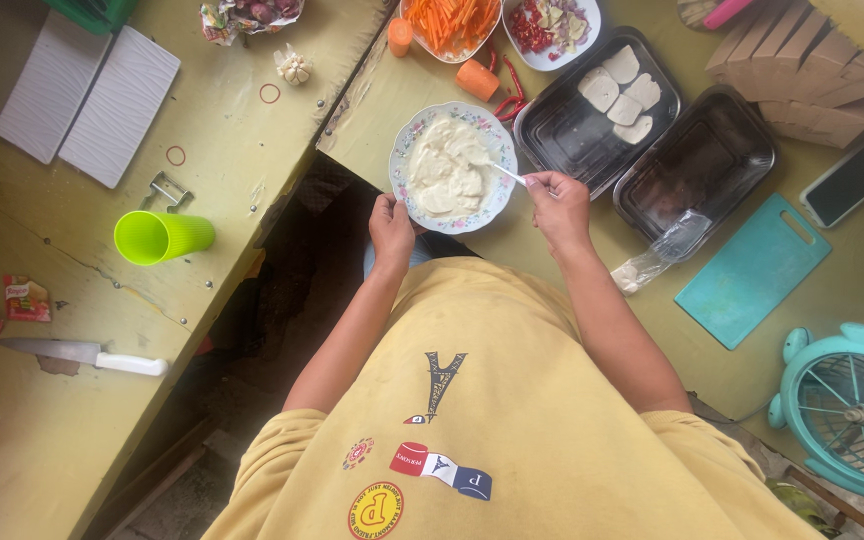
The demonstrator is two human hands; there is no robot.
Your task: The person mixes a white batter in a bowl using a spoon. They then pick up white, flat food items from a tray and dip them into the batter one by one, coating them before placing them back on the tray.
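Batter (447, 170) in the floral plate (402, 150): right hand (559, 205) fingers pinch the spoon (504, 172), left hand (390, 228) grips the rim (steadying); stirring gently should keep it off the worktop (372, 100).

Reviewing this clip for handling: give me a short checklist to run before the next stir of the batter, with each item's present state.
1. Left hand steadies the floral bowl at its near rim: ok.
2. Right hand grips the spoon: ok.
3. Spoon tip in the white batter: ok.
4. Bowl fully on the table: not ok, it sits close to the edge.
5. Black tray with pale slices clear of the right hand: ok.
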